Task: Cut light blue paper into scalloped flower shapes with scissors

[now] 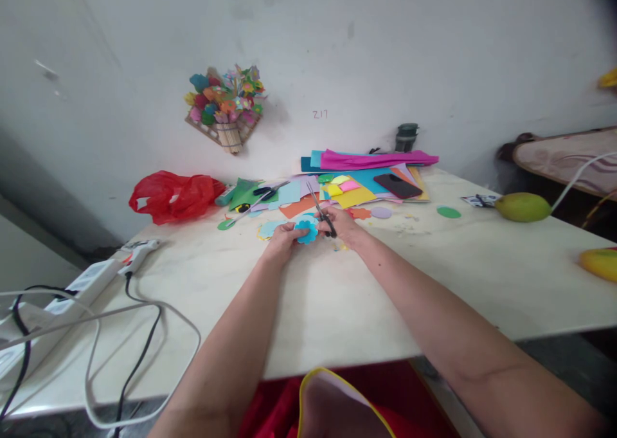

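Whitish surface, smooth, lightly marked. Left: red plastic bag, white power strip, looping cables. Back: overlapping coloured paper sheets. Middle: lilac paper oval, orange-red paper flower, small scraps. Right: green paper oval, small packet, yellow-green fruit just beside it.

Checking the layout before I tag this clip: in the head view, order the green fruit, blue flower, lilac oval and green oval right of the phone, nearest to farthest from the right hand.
From the right hand:
1. Blue flower: just left.
2. Lilac oval: right.
3. Green oval: farther right.
4. Green fruit: farthest right.
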Demonstrator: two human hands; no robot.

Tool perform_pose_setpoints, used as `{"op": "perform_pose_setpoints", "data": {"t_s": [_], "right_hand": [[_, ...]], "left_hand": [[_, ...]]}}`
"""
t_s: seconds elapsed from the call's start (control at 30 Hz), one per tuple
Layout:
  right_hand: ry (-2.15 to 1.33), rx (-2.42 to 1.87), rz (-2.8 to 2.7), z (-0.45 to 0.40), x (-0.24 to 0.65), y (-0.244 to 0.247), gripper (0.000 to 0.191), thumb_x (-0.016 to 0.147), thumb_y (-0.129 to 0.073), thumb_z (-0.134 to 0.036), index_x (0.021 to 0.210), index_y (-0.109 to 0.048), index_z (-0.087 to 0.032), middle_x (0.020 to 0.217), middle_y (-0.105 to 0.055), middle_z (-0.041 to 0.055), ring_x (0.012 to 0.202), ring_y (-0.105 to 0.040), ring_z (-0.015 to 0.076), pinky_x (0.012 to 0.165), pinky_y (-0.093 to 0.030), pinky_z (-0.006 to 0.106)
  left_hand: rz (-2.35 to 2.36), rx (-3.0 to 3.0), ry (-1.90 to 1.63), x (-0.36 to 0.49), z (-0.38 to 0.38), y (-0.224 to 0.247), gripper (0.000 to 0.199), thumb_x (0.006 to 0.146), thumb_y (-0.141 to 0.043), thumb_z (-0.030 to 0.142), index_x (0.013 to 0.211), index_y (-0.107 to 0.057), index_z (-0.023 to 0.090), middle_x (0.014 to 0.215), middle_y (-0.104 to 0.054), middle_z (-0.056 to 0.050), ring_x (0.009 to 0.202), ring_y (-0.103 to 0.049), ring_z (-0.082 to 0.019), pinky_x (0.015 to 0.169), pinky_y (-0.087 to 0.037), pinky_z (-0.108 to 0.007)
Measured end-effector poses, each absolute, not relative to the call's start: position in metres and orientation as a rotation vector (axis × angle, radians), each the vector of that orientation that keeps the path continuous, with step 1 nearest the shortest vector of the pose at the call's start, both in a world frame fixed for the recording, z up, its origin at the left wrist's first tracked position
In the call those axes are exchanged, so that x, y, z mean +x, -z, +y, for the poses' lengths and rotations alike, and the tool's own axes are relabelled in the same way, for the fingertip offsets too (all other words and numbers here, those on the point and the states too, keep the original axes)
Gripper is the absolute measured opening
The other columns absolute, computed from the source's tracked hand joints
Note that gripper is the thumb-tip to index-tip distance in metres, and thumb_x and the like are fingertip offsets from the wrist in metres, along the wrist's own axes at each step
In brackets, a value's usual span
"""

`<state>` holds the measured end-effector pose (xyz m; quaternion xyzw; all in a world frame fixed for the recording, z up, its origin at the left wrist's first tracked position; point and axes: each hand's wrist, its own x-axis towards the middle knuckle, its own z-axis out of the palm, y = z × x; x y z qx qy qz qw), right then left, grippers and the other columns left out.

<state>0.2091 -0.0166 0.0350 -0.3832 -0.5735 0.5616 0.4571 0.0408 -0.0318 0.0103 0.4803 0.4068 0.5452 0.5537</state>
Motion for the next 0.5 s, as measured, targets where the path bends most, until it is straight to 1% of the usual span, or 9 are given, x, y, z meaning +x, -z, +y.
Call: {"op": "perform_pose_setpoints", "data": {"t_s": [0.03, 0.1, 0.17, 0.3, 0.5], "right_hand": [[-1.385, -0.945, -1.430, -0.016, 0.211, -0.034, 0.023, 0.062, -0.063, -0.010, 0.083, -0.056, -0.016, 0.052, -0.058, -0.0055, 0.043, -0.053, 0.0086, 0.041, -0.038, 0.017], [-1.371, -0.964, -1.486, -0.014, 0.215, -0.033, 0.023, 0.064, -0.066, -0.016, 0.084, -0.056, -0.016, 0.052, -0.059, -0.0044, 0.041, -0.052, 0.0086, 0.034, -0.029, 0.016], [-1.381, -0.959, -1.541, -0.012, 0.218, -0.032, 0.024, 0.065, -0.070, -0.023, 0.084, -0.056, -0.016, 0.054, -0.060, -0.0032, 0.041, -0.053, 0.0083, 0.031, -0.024, 0.016], [-1.423, -0.929, -1.641, -0.011, 0.224, -0.031, 0.025, 0.072, -0.069, -0.035, 0.075, -0.056, -0.014, 0.054, -0.059, -0.0013, 0.040, -0.052, 0.0070, 0.029, -0.025, 0.016], [-1.493, -0.937, -1.763, -0.012, 0.228, -0.030, 0.029, 0.075, -0.068, -0.040, 0.075, -0.055, -0.014, 0.056, -0.061, 0.0006, 0.040, -0.055, 0.0079, 0.030, -0.030, 0.015]], "left_hand": [[0.969, 1.119, -1.310, 0.041, -0.032, -0.011, 0.021, 0.049, -0.081, 0.025, 0.057, -0.066, 0.012, 0.056, -0.062, -0.004, 0.050, -0.053, -0.012, 0.053, -0.042, -0.025], [0.983, 1.078, -1.360, 0.040, -0.033, -0.014, 0.023, 0.048, -0.082, 0.026, 0.058, -0.066, 0.012, 0.058, -0.064, -0.004, 0.052, -0.055, -0.013, 0.057, -0.045, -0.027], [0.986, 1.038, -1.407, 0.039, -0.034, -0.015, 0.024, 0.047, -0.083, 0.026, 0.059, -0.066, 0.012, 0.059, -0.064, -0.004, 0.054, -0.057, -0.014, 0.060, -0.046, -0.028], [0.962, 0.989, -1.480, 0.037, -0.032, -0.016, 0.026, 0.046, -0.083, 0.025, 0.060, -0.066, 0.012, 0.058, -0.063, -0.003, 0.053, -0.056, -0.013, 0.061, -0.047, -0.028], [0.944, 0.927, -1.522, 0.036, -0.031, -0.016, 0.027, 0.045, -0.083, 0.024, 0.061, -0.065, 0.012, 0.060, -0.063, -0.003, 0.055, -0.057, -0.012, 0.062, -0.048, -0.027]]}}
